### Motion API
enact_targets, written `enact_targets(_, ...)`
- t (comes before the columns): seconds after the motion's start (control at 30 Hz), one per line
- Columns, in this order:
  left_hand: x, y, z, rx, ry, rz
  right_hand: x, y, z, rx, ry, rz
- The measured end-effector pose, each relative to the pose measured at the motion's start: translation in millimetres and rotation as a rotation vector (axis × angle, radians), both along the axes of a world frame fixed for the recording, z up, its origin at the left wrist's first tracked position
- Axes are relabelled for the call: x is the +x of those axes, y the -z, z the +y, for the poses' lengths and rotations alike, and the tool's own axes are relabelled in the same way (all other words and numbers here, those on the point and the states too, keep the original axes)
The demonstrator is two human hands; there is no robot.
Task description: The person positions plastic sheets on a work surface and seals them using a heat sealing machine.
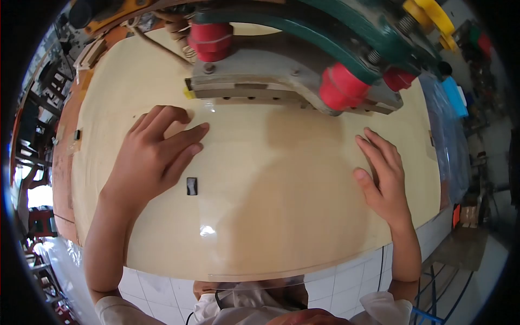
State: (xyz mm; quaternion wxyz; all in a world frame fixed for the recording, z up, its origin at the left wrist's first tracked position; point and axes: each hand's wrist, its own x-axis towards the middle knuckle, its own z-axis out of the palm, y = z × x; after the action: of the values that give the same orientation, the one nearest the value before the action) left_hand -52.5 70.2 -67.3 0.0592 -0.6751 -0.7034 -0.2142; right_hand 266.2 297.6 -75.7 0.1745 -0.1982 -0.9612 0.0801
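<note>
My left hand (160, 145) is over the left part of the pale board (162, 233), its fingers apart and curved, holding nothing. Just below its thumb lies a small dark rectangular block (192, 186). My right hand (383, 176) rests at the right side of the board, fingers stretched and thumb apart, with nothing in it. A clear sheet (238, 216) with shiny glints covers the middle of the board between my hands. Beyond both hands sits a metal bar (244, 86) of a green machine with red mounts.
The machine's green frame (303, 27) and red mounts (210, 40) stand over the board's far side. Yellow knobs (430, 19) are at top right. Bluish plastic sheeting (447, 141) hangs by the right edge. Another small dark block (77, 135) lies at far left.
</note>
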Motion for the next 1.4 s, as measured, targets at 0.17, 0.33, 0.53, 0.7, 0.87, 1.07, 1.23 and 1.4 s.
enact_targets(0.17, 1.9, 0.7, 1.9, -0.012, -0.014, -0.022, 1.6, 2.0, 1.9, 0.011, -0.003, 0.012)
enact_targets(0.33, 4.2, -0.9, 3.4, -0.007, -0.018, 0.001, 2.6, 1.4, 2.4, 0.009, -0.01, 0.026)
enact_targets(0.53, 3.5, -0.6, 2.4, -0.016, -0.02, -0.014, 1.3, 1.8, 2.4, 0.016, -0.014, 0.019)
enact_targets(0.7, 4.2, -1.6, 2.2, -0.023, -0.024, -0.018, 1.6, 2.1, 2.8, 0.024, -0.019, 0.018)
enact_targets(0.87, 4.1, -1.7, 2.1, -0.031, -0.03, -0.02, 1.8, 2.3, 3.1, 0.027, -0.023, 0.016)
enact_targets(1.07, 3.2, -0.9, 2.2, -0.033, -0.035, -0.023, 1.7, 2.5, 3.4, 0.041, -0.029, 0.012)
enact_targets(1.23, 3.7, -1.1, 2.0, -0.034, -0.037, -0.034, 1.5, 3.0, 3.6, 0.035, -0.03, 0.02)
enact_targets(1.4, 3.6, -1.4, 1.8, -0.029, -0.034, -0.031, 0.8, 3.3, 2.9, 0.028, -0.029, 0.037)
